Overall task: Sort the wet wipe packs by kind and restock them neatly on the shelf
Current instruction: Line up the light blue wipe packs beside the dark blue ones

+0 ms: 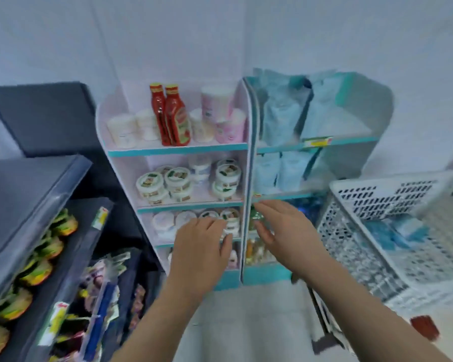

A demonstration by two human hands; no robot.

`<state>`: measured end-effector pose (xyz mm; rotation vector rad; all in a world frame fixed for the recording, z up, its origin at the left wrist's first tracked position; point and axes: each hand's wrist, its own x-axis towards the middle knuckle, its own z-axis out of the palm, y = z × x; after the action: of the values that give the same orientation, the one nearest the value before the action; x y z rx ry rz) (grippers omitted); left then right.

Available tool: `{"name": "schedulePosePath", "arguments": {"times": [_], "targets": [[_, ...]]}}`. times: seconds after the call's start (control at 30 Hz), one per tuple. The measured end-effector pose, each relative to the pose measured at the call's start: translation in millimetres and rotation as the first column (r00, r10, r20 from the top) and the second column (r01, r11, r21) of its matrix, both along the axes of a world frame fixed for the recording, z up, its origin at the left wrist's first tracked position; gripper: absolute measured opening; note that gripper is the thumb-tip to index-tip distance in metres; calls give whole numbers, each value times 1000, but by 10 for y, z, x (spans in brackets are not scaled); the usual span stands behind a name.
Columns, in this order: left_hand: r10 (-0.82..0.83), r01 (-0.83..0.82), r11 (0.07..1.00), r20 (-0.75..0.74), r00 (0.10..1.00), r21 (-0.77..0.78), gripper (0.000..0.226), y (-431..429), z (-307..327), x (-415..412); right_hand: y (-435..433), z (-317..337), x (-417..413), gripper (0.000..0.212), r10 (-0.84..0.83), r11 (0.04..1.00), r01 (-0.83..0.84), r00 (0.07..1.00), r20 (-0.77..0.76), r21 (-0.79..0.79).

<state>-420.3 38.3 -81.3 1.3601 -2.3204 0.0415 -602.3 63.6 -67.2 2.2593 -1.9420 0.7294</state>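
My left hand [202, 246] and right hand [285, 231] hover before the teal-edged shelf [280, 148], each grip wide, holding nothing. Pale blue wet wipe packs [280, 121] stand on its upper tiers; more lie in the white basket [377, 184] at my right. They look soft, light and slick, so I'd clasp one across its flat middle, not by a seam.

i have one head-worn wide-angle view, looking forward and down from above, close to the shelf [178, 150], with the white basket [392, 178] at right.
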Motion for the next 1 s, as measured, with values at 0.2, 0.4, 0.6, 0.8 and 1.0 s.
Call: {"name": "schedulePosePath", "arguments": {"times": [0.2,0.4,0.6,0.8,1.0], "targets": [[-230,232,970,-34,973,69,28,414,-175,-1881,820,-91,-1742,26,-241,969,242,970,-35,44],[-328,331,932,-48,944,148,30,653,-273,-3430,1279,-283,-3188,33,-383,915,385,923,-46,118],[-325,318,909,-20,946,270,23,303,-587,-4504,1133,-487,-4220,41,-473,839,460,881,-29,292],[-246,219,850,-7,969,478,22,-365,-1161,-5359,523,-887,-5054,36,-488,777,448,872,-26,441],[-78,73,693,-27,997,718,15,-796,-1854,-5833,11,-1396,-5721,41,-464,705,383,886,-20,598]]}}
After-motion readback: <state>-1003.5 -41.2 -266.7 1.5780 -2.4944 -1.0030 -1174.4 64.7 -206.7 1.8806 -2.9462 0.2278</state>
